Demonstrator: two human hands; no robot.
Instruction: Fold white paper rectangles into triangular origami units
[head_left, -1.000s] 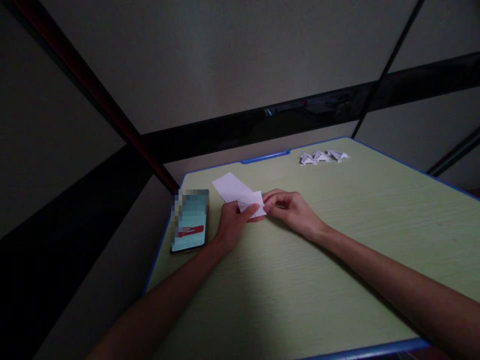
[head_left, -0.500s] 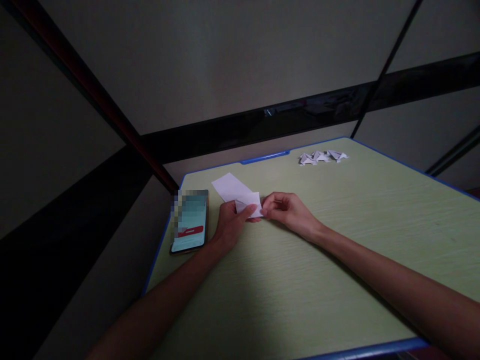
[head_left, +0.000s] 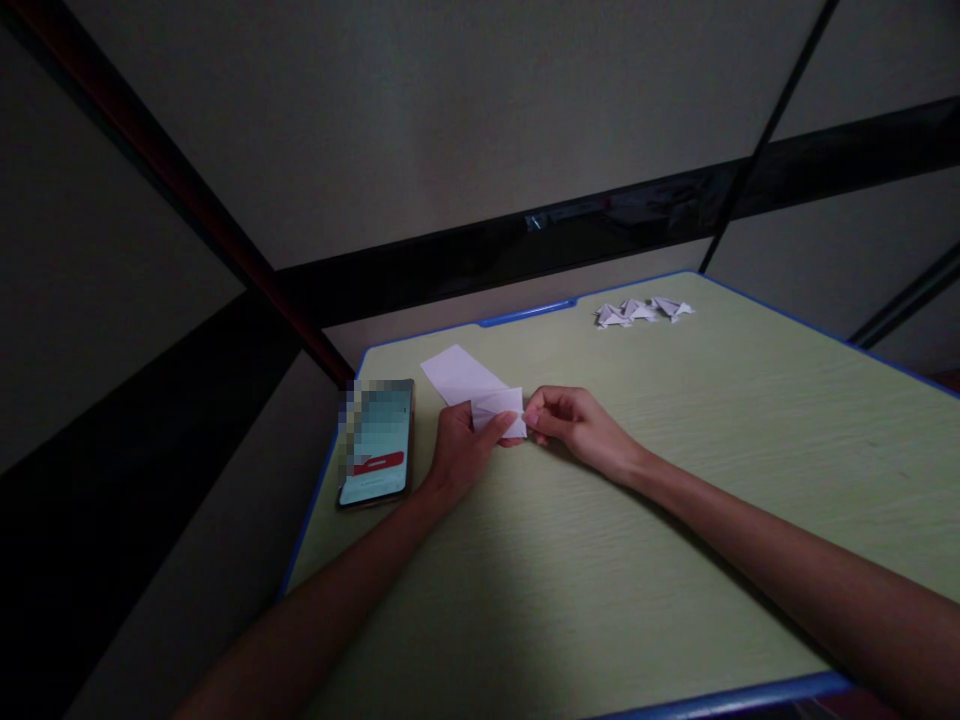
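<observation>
My left hand (head_left: 471,440) grips a folded piece of white paper (head_left: 491,403), thumb on top and fingers underneath. At the paper's right edge, my right hand (head_left: 574,420) is closed in a pinch on its corner. Behind the folded piece, another white sheet (head_left: 459,372) lies on the table, partly covered by it; whether the two are joined I cannot tell. Left of my left hand lies a smartphone (head_left: 382,440) with its screen lit and part of it pixelated.
Three folded white paper figures (head_left: 641,312) stand in a row near the far edge of the light green table (head_left: 675,590). The table has a blue rim, with a blue strip (head_left: 529,312) at the back. A panelled wall (head_left: 450,130) rises right behind it.
The right fingertips have shifted slightly at the paper's right edge, and the folded paper is turned a little. The left hand keeps its hold. The whole view has moved very slightly.
</observation>
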